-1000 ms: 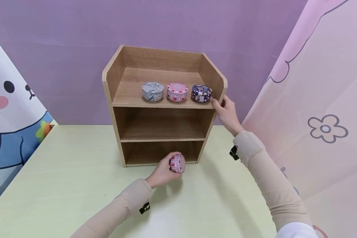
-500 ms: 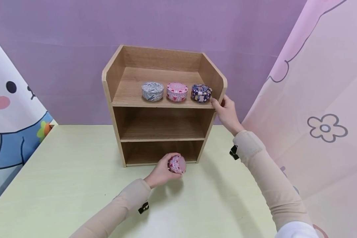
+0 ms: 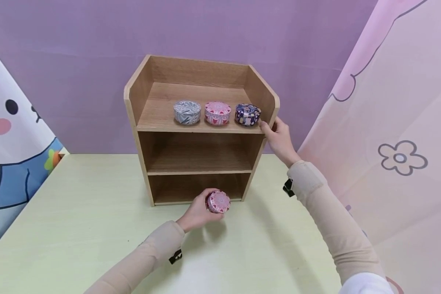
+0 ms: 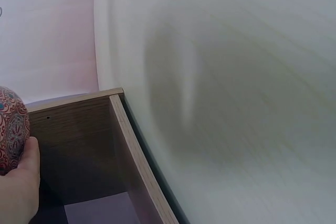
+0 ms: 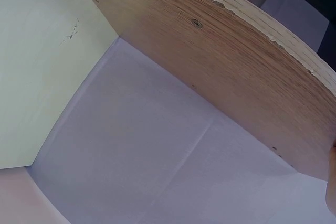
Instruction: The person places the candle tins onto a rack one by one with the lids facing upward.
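My left hand grips a round pink-and-red patterned tin by its side, just in front of the bottom tier of a wooden shelf. The tin's lid faces up toward the head camera. In the left wrist view, part of the tin shows at the left edge. My right hand holds the shelf's right side panel at the top tier, thumb in front and most fingers hidden behind. On that tier stand a grey leaf-patterned tin, a pink tin and a navy patterned tin, nearest the right thumb.
The shelf stands on a pale green table near a purple backdrop. Printed curtains hang at both sides, one with a flower outline on the right. The middle tier lies between the tins and my left hand.
My left hand has turned the tin so its lid has come round from facing sideways to facing up. The right hand and the tins on top have stayed put.
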`<act>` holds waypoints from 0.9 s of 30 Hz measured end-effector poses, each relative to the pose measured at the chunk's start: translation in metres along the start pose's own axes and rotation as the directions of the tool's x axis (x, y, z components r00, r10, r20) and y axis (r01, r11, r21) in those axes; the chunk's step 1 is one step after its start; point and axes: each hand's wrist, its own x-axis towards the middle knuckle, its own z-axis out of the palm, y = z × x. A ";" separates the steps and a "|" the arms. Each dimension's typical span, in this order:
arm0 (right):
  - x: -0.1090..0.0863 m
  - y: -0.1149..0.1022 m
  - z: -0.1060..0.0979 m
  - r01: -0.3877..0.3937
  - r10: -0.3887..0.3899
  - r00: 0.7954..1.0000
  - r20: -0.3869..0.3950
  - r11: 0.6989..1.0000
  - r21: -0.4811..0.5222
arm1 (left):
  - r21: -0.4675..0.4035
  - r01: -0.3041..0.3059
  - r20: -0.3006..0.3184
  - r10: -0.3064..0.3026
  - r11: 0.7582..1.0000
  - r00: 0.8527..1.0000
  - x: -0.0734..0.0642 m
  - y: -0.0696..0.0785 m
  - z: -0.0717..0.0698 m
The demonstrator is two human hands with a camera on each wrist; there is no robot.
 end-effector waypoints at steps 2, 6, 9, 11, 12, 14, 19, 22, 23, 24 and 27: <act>0.001 0.000 0.000 -0.002 0.002 1.000 0.000 1.000 -0.001 | 0.002 0.011 0.003 -0.011 1.000 1.000 0.001 -0.001 0.000; 0.002 0.001 0.001 -0.002 0.002 1.000 -0.002 1.000 -0.005 | 0.019 0.025 0.011 -0.025 0.999 1.000 0.001 -0.003 -0.001; 0.002 0.002 0.001 -0.001 0.000 1.000 -0.006 1.000 -0.008 | 0.027 0.026 0.012 -0.026 0.999 1.000 0.001 -0.002 -0.002; 0.002 0.002 0.001 0.001 -0.001 1.000 -0.005 1.000 -0.004 | 0.026 0.019 0.012 -0.019 0.999 1.000 0.001 -0.002 -0.002; 0.002 0.002 0.001 0.002 -0.002 1.000 -0.006 1.000 -0.001 | 0.028 0.014 0.011 -0.014 1.000 1.000 0.001 -0.002 -0.003; 0.002 0.002 0.001 0.005 -0.005 1.000 -0.002 1.000 0.003 | 0.026 0.003 0.008 -0.003 1.000 1.000 0.001 -0.001 -0.004; 0.001 0.003 0.000 0.003 -0.003 1.000 0.006 1.000 -0.003 | 0.046 -0.005 0.012 0.005 0.999 1.000 0.003 0.001 -0.006; 0.000 0.004 0.000 0.003 -0.003 1.000 0.006 1.000 -0.007 | 0.062 -0.004 0.014 0.003 0.998 1.000 0.004 0.004 -0.007; 0.000 0.004 0.000 0.002 -0.002 1.000 0.006 1.000 -0.007 | 0.066 -0.004 0.012 0.003 0.998 1.000 0.004 0.005 -0.008; 0.000 0.004 0.000 0.003 -0.003 1.000 0.007 1.000 -0.007 | 0.071 -0.006 0.007 0.005 0.997 1.000 0.005 0.006 -0.009; 0.001 0.003 -0.001 0.002 -0.002 1.000 0.006 1.000 -0.013 | 0.076 -0.006 -0.006 0.007 0.997 1.000 0.005 0.009 -0.013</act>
